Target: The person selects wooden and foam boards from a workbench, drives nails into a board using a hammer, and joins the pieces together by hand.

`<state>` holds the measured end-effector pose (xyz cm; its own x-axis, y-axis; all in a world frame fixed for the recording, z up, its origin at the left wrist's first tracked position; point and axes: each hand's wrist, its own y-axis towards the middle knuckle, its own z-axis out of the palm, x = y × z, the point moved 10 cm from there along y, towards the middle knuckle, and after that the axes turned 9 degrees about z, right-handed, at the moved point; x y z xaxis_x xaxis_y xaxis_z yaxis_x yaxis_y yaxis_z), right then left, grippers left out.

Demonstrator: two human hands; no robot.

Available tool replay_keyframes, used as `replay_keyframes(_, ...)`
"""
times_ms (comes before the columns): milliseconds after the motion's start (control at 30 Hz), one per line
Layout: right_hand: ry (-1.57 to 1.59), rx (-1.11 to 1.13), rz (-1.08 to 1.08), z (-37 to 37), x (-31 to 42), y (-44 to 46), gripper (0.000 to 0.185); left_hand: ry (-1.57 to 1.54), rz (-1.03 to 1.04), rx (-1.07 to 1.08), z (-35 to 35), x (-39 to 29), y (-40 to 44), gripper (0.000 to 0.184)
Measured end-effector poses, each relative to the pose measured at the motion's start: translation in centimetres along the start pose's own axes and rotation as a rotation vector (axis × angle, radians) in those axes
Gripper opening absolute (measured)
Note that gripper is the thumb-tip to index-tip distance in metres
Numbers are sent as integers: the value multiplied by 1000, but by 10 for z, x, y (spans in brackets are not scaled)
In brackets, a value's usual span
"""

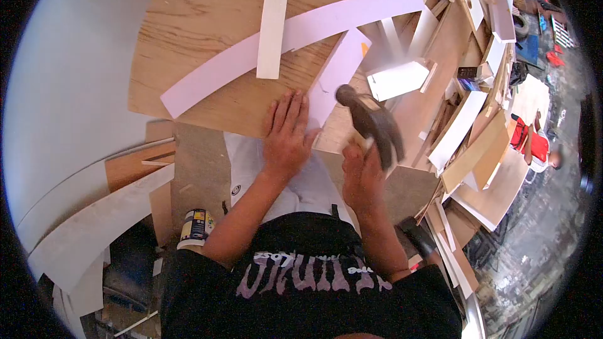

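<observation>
My right hand [363,179] is wrapped round the handle of a claw hammer [375,124], its dark head raised above the table's near edge. My left hand [287,133] lies with fingers stretched out on the plywood tabletop [207,31]. Its thumb side is against a short pale lilac board [333,78], which slants across the wood and has a small orange mark near its far end. A long curved lilac strip [292,41] lies beyond the hand, with a straight white slat [273,22] across it. Whether a nail is under the hammer cannot be seen.
Offcuts [468,129] are heaped along the right side. A white block [399,80] lies past the hammer. Curved panels [94,220] and a paint can [196,226] stand at lower left. Another person [532,144] in red is at the far right.
</observation>
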<state>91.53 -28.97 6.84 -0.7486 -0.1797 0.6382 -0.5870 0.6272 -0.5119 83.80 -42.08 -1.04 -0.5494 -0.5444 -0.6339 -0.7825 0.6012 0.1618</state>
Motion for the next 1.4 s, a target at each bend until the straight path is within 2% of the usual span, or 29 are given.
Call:
replay_keyframes(67, -390, 82, -13, 12, 7, 13, 26, -21, 15, 1, 2, 0, 0, 73)
replay_keyframes(200, -381, 66, 18, 12, 12, 9, 27, -39, 17, -9, 4, 2, 0, 75)
replay_keyframes(233, -106, 29, 67, 3, 11, -2, 25, -40, 9, -6, 4, 1, -3, 75)
replay_keyframes(300, 171, -17, 117, -5, -12, -7, 27, -50, -1, 10, 4, 0, -4, 75)
replay_keyframes(333, -252, -134, -345, -1, 20, -9, 26, -52, -6, 13, 3, 2, -1, 75)
replay_keyframes(400, -683, -195, -812, 28, 54, -21, 25, -38, 3, 1, 3, 2, 0, 75)
replay_keyframes(467, -694, 139, -96, 43, -20, 22, 28, -28, 25, -14, 2, 0, 0, 74)
replay_keyframes(533, -604, 97, -140, 39, -17, 20, 29, -35, 21, -9, 1, 2, 1, 73)
replay_keyframes(567, -301, 59, -85, 27, -24, 11, 27, -36, 14, 3, 2, 2, -3, 73)
replay_keyframes(633, -2, 12, -22, 9, -46, -5, 26, -19, -16, 45, 5, 2, -1, 73)
replay_keyframes(733, -173, 53, -102, 12, -46, -13, 24, -37, -25, 4, 5, 4, -1, 72)
replay_keyframes(767, 97, 59, -9, 10, -49, -12, 23, -33, -26, 3, 6, 5, -1, 72)
replay_keyframes(833, 368, 64, 85, 9, -54, -7, 22, -18, 2, -8, 3, 3, 0, 78)
replay_keyframes(867, 169, 28, -48, 6, -46, -3, 21, -16, 3, -8, 2, 3, 0, 78)
replay_keyframes(933, -27, -9, -179, 9, -45, -2, 20, -92, -21, 14, -3, 1, 3, 85)
replay_keyframes(1067, 36, -69, -103, 9, -71, 3, 19, -40, 4, 7, 2, -2, 3, 91)
replay_keyframes(1233, 4, -56, -148, 5, -49, 11, 26, -125, -14, -30, 11, -3, 7, 91)
replay_keyframes(1333, -128, -43, -123, 6, -51, 18, 31, -115, 10, -8, 11, -4, 7, 94)
replay_keyframes(1400, -350, -76, -292, 8, -45, 17, 42, -97, -52, 18, 12, 2, 4, 94)
